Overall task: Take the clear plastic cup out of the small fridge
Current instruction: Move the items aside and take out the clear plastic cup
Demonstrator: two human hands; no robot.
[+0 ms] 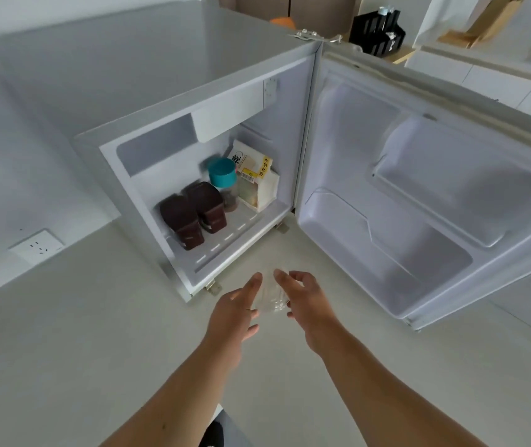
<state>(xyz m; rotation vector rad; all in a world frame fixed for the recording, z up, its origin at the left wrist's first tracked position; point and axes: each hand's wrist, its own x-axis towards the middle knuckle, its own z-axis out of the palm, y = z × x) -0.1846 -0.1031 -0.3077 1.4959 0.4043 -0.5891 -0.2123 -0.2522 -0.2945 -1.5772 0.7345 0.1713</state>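
Home room: small fridge [193, 130] holding food, wall socket [36, 247], cabinets [483, 72].

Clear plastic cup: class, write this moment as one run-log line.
cup: outside small fridge, between left hand and right hand | grip: unclear | fridge door: open | task: cup out

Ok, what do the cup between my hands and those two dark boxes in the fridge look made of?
Clear cup: likely thin plastic, glossy and transparent; the floor shows through its wall, though glass can't be ruled out. Two dark boxes: probably moulded plastic, opaque dark brown with a soft sheen on top.
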